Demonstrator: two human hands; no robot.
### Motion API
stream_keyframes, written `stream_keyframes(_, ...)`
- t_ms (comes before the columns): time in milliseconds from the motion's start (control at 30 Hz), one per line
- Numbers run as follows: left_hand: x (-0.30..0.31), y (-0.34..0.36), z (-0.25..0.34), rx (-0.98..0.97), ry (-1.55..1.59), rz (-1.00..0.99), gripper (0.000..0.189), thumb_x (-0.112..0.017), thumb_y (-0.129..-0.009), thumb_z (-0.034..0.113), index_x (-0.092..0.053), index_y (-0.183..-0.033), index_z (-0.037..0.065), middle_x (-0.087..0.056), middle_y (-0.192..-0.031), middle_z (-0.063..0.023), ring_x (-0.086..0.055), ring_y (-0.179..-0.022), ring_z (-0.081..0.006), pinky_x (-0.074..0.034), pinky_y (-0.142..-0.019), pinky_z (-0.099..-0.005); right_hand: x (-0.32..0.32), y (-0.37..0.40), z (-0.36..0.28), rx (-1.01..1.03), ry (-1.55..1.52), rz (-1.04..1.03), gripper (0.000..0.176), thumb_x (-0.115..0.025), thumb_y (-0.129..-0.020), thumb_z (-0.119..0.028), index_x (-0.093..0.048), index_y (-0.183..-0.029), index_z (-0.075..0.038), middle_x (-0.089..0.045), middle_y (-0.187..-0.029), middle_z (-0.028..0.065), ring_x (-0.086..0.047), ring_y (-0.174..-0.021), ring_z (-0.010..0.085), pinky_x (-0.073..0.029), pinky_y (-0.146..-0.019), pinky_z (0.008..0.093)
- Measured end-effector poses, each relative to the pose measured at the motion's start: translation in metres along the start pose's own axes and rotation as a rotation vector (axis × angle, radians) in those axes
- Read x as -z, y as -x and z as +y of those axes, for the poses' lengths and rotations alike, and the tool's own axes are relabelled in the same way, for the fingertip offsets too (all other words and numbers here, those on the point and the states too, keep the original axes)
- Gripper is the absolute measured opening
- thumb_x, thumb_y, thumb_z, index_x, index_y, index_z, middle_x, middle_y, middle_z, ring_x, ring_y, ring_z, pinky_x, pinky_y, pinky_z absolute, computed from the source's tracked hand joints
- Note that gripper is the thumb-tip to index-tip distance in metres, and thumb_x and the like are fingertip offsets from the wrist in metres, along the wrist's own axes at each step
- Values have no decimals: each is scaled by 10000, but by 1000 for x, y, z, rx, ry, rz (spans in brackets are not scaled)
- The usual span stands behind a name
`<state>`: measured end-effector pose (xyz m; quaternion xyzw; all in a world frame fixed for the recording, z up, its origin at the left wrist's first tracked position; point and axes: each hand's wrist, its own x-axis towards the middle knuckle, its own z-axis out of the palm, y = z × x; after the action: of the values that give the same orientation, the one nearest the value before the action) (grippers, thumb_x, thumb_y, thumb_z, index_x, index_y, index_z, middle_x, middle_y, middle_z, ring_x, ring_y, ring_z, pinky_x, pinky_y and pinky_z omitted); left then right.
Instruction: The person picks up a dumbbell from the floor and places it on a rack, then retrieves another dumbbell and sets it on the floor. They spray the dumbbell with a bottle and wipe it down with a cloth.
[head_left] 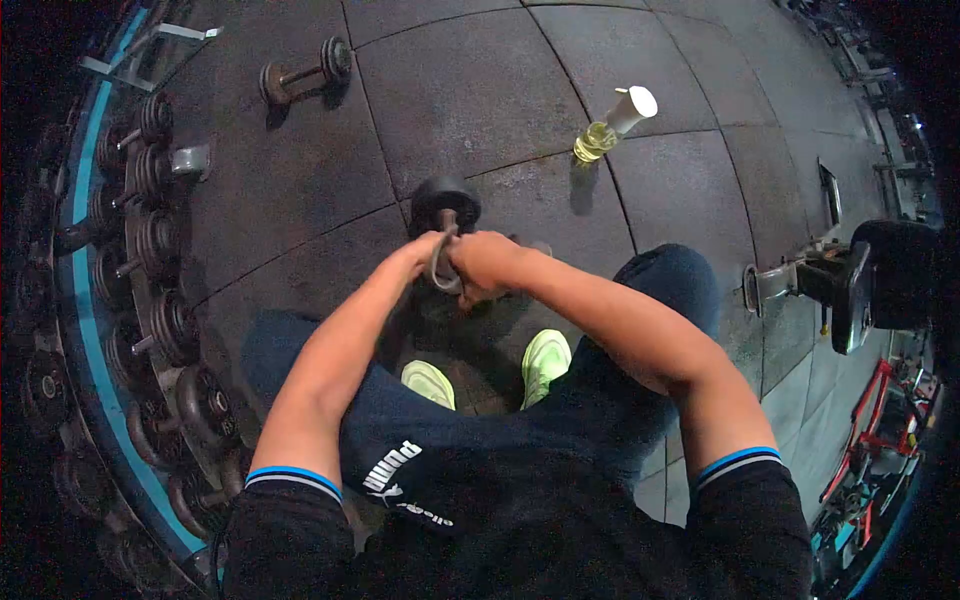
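Both hands meet low in front of my knees, close to a dumbbell with a dark round head and a short bare piece of handle below it. A grey band that looks like a strap curves in a loop between them. My left hand is closed, its fingers at the top of that loop. My right hand lies against the loop's other side with its fingers curled downward. What the right fingers hold is hidden behind the hand, as is most of the dumbbell's far part.
A second dumbbell lies on the dark tiled floor ahead to the left. Ahead to the right stands a bottle with a white top and yellowish liquid. A dumbbell rack lines the left; a black padded bench is right.
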<state>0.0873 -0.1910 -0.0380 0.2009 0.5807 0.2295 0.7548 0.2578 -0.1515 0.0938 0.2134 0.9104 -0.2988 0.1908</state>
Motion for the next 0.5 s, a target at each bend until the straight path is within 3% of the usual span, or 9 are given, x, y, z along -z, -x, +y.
stream_keyframes(100,26,-4,30,21,-58,-57,303,-631,-956,343,-725,-1056,73,-721,-1007,-75,-684,-937,-206,-536,-780,-369,4,-5,-1,-22,-24,205,426,-848,-688,-308,-703,-977,-31,-714,-990,208,-696,-919,400,-569,-798,479)
stream_keyframes(133,44,-34,19,-73,-47,-117,279,-667,-938,311,-715,-1022,49,-714,-978,-86,-674,-867,-213,-531,-756,-352,0,-10,3,-35,0,281,384,-840,-697,-291,-711,-948,-30,-717,-973,206,-698,-905,400,-571,-792,479)
stream_keyframes(233,36,-34,31,-268,77,147,284,-686,-927,285,-688,-1004,11,-696,-910,-101,-653,-786,-224,-522,-739,-351,35,4,11,-75,41,385,261,-797,-733,-219,-724,-853,0,-718,-893,219,-706,-864,396,-573,-760,480)
stream_keyframes(267,35,-34,35,-223,5,187,292,-665,-942,275,-666,-1029,-4,-684,-905,-114,-646,-748,-224,-526,-698,-366,73,25,5,-83,-149,285,237,-769,-747,-183,-716,-826,34,-707,-852,244,-705,-843,408,-570,-739,483)
stream_keyframes(300,37,-39,44,-175,-66,226,301,-644,-956,265,-644,-1055,-19,-671,-900,-127,-638,-711,-225,-530,-656,-381,81,29,22,-132,-100,158,259,-751,-749,-175,-704,-845,61,-700,-862,263,-702,-854,415,-569,-731,471)
stream_keyframes(400,45,-46,63,-83,-210,341,353,-599,-986,248,-558,-1157,-58,-643,-883,-161,-623,-623,-224,-535,-550,-406,66,51,85,-339,20,201,226,-759,-763,-201,-729,-816,17,-707,-864,251,-709,-870,393,-567,-780,465)
stream_keyframes(433,46,-45,61,-79,-210,376,394,-595,-986,251,-516,-1207,-66,-639,-875,-169,-622,-609,-223,-532,-527,-401,73,67,87,-407,63,229,303,-802,-762,-263,-729,-855,16,-713,-910,244,-708,-903,382,-569,-802,457)
stream_keyframes(467,46,-44,60,-69,-209,413,442,-591,-986,254,-474,-1258,-74,-635,-868,-177,-621,-596,-223,-529,-505,-396,85,78,91,-501,32,77,381,-831,-752,-316,-725,-909,15,-715,-977,234,-703,-942,371,-565,-819,460)
stream_keyframes(500,46,-51,54,-50,-260,427,488,-594,-984,262,-425,-1297,-73,-635,-873,-178,-628,-603,-224,-532,-508,-397,92,87,93,-607,-6,95,417,-836,-746,-320,-721,-965,15,-713,-1026,227,-697,-970,371,-556,-828,465)
